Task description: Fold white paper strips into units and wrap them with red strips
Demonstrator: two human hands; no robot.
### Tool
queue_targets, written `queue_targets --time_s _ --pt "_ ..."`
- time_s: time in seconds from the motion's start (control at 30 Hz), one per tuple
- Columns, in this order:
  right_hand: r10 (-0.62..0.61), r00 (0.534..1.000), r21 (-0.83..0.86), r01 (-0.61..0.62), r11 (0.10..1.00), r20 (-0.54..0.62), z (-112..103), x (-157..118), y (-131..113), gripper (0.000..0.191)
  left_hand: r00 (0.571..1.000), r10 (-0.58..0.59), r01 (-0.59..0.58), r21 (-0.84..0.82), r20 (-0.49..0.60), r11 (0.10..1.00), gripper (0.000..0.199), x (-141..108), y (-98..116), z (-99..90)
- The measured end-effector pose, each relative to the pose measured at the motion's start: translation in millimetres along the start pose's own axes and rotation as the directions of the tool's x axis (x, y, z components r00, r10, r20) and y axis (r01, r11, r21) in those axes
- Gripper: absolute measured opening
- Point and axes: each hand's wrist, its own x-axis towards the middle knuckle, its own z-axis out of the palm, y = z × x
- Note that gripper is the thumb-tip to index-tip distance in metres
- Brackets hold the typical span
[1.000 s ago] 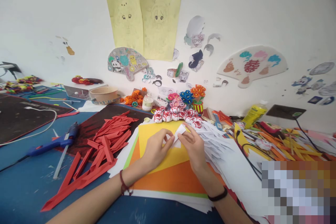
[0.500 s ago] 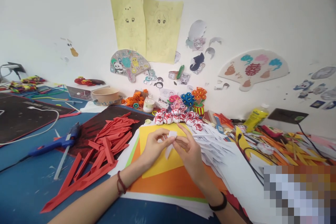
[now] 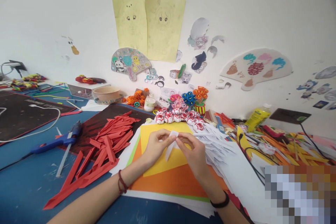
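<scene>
One big white wall [image 3: 70, 7] up top, blue desk [image 3: 28, 189] below, then smooth yellow and orange sheets [image 3: 165, 180], then a heap of crisp, angular red strips [image 3: 114, 134]. Rounded fan [image 3: 265, 67] on the wall's got a red 囍 [image 3: 255, 69]. Left hand [image 3: 156, 147] and right hand [image 3: 193, 150] are both pinching one skinny folded white strip [image 3: 170, 149] above the sheets.

both forearms bare, angled inward from below. left forearm [image 3: 91, 206] long, shallow diagonal; right forearm [image 3: 231, 215] steeper. left wrist [image 3: 133, 175] and right wrist [image 3: 207, 179] about straight. left hand [image 3: 156, 147]: thumb pressed toward curled index, pinch grip, back of hand up. right hand [image 3: 193, 150]: also pinching, thumb opposite bent index. hands level, thumb tips close together; contact between them can't be confirmed.
</scene>
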Motion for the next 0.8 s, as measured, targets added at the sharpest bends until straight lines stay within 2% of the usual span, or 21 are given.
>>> queue_targets --time_s 0.4,0.8 --pt "0.025 0.999 0.16 -0.03 0.987 0.034 -2.0 4.1 1.9 0.015 0.999 -0.021 0.02 0.005 0.033 1.0 0.033 -0.9 -5.6 -0.6" --pt "-0.041 0.995 0.153 0.026 0.988 0.09 -3.3 4.7 2.1 0.012 0.999 -0.046 0.047 -0.05 0.026 0.998 0.03 0.5 -6.3 -2.9"
